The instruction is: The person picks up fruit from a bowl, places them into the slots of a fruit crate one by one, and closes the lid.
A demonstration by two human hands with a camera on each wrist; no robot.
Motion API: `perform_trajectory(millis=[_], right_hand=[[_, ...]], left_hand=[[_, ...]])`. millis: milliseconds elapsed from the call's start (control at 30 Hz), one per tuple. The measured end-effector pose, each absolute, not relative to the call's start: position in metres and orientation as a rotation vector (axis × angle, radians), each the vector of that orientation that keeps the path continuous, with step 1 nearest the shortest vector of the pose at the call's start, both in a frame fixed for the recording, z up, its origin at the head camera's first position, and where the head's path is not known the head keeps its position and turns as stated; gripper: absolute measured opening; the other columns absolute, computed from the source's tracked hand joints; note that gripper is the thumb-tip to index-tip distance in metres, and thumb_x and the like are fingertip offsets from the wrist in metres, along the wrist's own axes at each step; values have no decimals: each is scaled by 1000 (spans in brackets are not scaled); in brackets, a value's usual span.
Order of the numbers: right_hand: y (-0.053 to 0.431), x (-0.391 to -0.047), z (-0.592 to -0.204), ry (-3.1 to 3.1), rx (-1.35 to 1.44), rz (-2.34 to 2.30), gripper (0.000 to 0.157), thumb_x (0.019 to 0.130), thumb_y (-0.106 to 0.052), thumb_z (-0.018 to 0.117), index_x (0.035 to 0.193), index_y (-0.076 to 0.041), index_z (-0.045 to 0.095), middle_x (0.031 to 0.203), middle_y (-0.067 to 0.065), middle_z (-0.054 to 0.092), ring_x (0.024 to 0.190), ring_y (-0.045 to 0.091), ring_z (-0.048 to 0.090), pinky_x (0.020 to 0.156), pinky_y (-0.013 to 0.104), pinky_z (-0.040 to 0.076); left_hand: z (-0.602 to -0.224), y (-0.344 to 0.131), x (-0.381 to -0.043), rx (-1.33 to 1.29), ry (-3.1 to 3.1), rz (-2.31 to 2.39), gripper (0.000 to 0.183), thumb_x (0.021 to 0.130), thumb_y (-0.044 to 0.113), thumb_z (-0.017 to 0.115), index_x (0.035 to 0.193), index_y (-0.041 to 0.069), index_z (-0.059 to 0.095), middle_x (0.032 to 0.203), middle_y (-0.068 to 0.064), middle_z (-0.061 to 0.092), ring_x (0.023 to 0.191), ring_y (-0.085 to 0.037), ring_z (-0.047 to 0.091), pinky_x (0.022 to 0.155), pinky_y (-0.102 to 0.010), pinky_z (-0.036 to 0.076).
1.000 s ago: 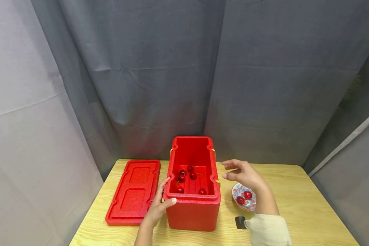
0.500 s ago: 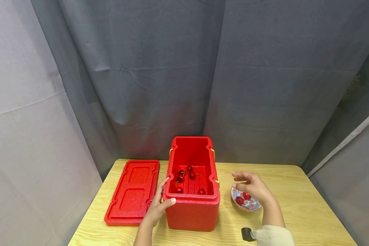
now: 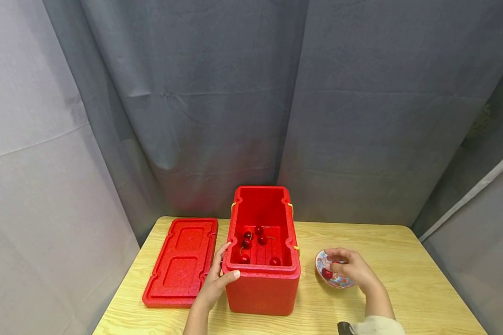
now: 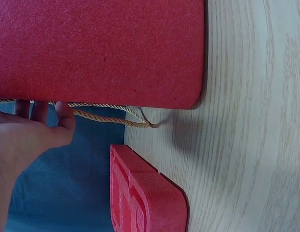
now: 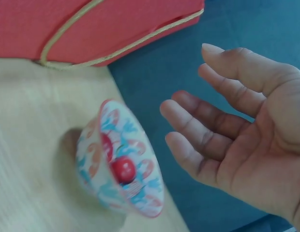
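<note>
My left hand grips the near left corner of a red foam box, its thumb over the front rim and fingers along the side. Inside the box lie several dark red cherries, some with stems. My right hand is over a small patterned bowl to the right of the box. One cherry shows in the bowl beside my fingertips; another is partly covered by them. In the right wrist view the bowl holds two cherries, and the hand's fingers are spread apart with nothing between them.
The red lid lies flat on the wooden table, left of the box. Yellow rope handles hang on the box's sides. Grey curtains stand behind and beside the table.
My right hand has moved from beside the box's right wall down and to the right, over the bowl. The left hand and the box have stayed in place.
</note>
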State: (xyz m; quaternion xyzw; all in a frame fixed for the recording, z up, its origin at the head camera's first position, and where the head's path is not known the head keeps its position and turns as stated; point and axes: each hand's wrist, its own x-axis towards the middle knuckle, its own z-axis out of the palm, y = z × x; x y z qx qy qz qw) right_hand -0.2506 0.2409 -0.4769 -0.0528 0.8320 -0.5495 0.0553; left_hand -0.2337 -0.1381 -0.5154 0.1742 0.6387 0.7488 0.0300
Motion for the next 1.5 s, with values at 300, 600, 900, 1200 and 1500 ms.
perform_trajectory(millis=[300, 600, 900, 1200, 1500], right_hand=[[257, -252, -500, 2359, -158, -1802, 44, 87, -3, 59, 126, 14, 45, 103, 21, 61, 95, 33, 59, 76, 36, 50], [264, -262, -523, 2384, -123, -1733, 48, 85, -5, 63, 124, 16, 44, 105, 23, 60, 86, 20, 60, 74, 42, 51], [259, -269, -530, 2513, -102, -1572, 47, 80, -5, 69, 120, 12, 52, 108, 25, 58, 97, 30, 56, 78, 36, 48], [256, -276, -537, 2512, -36, -1527, 45, 77, -2, 68, 117, 12, 53, 100, 20, 58, 83, 21, 55, 71, 38, 50], [253, -281, -547, 2559, -34, -1552, 43, 73, 5, 65, 113, 15, 53, 93, 19, 56, 76, 20, 53, 65, 37, 51]], left_hand=[[-515, -137, -234, 558, 1947, 2325, 72, 82, 11, 62, 144, 21, 26, 143, -16, 28, 123, -32, 37, 96, -39, 36], [-514, -138, -234, 551, 1968, 2329, 73, 81, 12, 63, 144, 22, 26, 141, -16, 30, 120, -31, 41, 94, -40, 38], [-516, -139, -235, 512, 1981, 2307, 73, 81, 15, 63, 144, 23, 26, 143, -12, 27, 123, -30, 37, 95, -40, 36], [-516, -138, -235, 538, 1946, 2325, 73, 81, 13, 63, 143, 22, 27, 142, -13, 26, 122, -37, 37, 93, -41, 39], [-517, -138, -234, 524, 1956, 2325, 73, 80, 14, 64, 143, 22, 27, 142, -13, 27, 126, -43, 30, 95, -41, 36]])
